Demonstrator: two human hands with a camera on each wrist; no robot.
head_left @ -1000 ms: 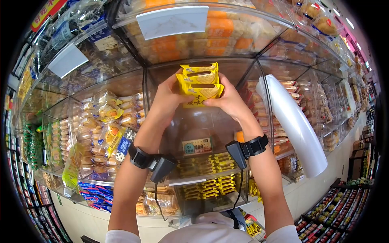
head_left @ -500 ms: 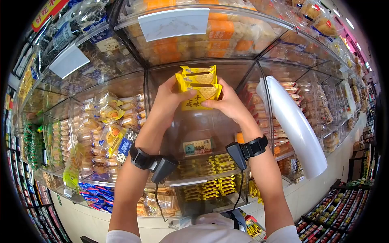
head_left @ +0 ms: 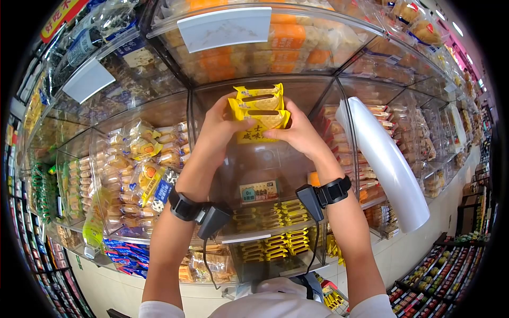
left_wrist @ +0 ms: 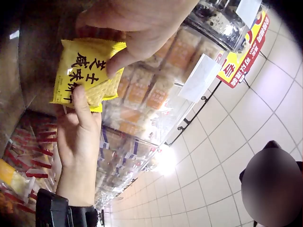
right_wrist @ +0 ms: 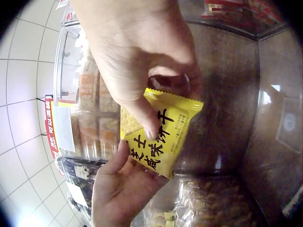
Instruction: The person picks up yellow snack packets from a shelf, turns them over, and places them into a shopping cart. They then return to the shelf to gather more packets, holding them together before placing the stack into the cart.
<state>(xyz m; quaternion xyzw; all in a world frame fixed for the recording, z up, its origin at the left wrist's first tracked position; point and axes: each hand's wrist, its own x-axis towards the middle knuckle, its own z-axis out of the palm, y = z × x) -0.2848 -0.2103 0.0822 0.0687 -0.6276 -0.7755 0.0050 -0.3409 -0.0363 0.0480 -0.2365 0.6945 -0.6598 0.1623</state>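
Observation:
Both hands hold a short row of yellow biscuit packets [head_left: 261,114] between them, over a brown-based clear bin. My left hand [head_left: 220,124] grips the left end, its thumb across the front packet. On the other end my right hand [head_left: 299,130] grips with its thumb on the lower front. Dark lettering and a biscuit picture show on the front packet [left_wrist: 85,71] in the left wrist view. The right wrist view shows the same packet [right_wrist: 163,137] pinched by both thumbs; the fingers behind it are largely hidden.
Clear bin walls stand on both sides. A small label card [head_left: 259,192] is below the hands, with rows of yellow packets [head_left: 275,244] under it. Bagged pastries [head_left: 143,175] fill the left bins. A clear plastic roll [head_left: 384,164] lies at the right; orange-labelled packs [head_left: 286,40] sit above.
The packets have shifted slightly, and the group looks shorter at its far end than one second ago. Both hands keep their grip in nearly the same place.

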